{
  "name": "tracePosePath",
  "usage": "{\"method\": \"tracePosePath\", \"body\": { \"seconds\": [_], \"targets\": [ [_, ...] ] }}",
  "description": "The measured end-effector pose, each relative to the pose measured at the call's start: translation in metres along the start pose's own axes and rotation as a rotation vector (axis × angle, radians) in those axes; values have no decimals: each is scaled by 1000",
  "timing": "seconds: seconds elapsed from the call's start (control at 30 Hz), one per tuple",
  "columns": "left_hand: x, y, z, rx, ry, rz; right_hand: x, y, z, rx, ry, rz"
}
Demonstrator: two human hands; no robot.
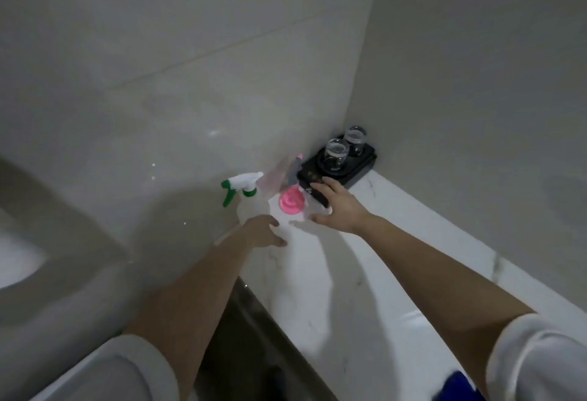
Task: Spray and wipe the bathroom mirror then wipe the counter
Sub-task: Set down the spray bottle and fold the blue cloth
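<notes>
Hovering | left hand (263, 231) loose beside spray bottle (249, 205) | right hand (337, 206) splayed by pink lid (290, 202), black tray (359, 168)

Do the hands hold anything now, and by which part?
Nothing is gripped. The left hand is open at the spray bottle, low down; the right hand is spread open beside the pink cap.

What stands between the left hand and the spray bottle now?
Nothing visible does. The left hand is right at the near side of the spray bottle. The pink-topped item stands beside the bottle, to its right, not between.
</notes>
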State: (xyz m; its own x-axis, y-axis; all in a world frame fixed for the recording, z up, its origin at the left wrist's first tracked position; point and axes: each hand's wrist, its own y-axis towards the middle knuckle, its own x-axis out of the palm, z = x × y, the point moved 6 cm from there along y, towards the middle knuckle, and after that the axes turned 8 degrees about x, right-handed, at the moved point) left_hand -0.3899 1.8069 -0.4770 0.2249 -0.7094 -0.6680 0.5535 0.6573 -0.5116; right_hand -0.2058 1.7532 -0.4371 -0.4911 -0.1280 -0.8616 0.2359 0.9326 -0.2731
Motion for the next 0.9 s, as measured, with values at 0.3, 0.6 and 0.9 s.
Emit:
{"method": "tracePosePath", "body": {
  "seconds": [0.3, 0.6, 0.9],
  "targets": [
    [91, 20, 196, 445, 164, -160, -59, -146, 164, 345, -3, 132],
    [267, -35, 327, 750, 408, -531, -27, -346, 304, 827, 147, 169],
    [393, -63, 294, 724, 493, -728, 70, -414, 332, 933, 447, 246]
  ]
}}
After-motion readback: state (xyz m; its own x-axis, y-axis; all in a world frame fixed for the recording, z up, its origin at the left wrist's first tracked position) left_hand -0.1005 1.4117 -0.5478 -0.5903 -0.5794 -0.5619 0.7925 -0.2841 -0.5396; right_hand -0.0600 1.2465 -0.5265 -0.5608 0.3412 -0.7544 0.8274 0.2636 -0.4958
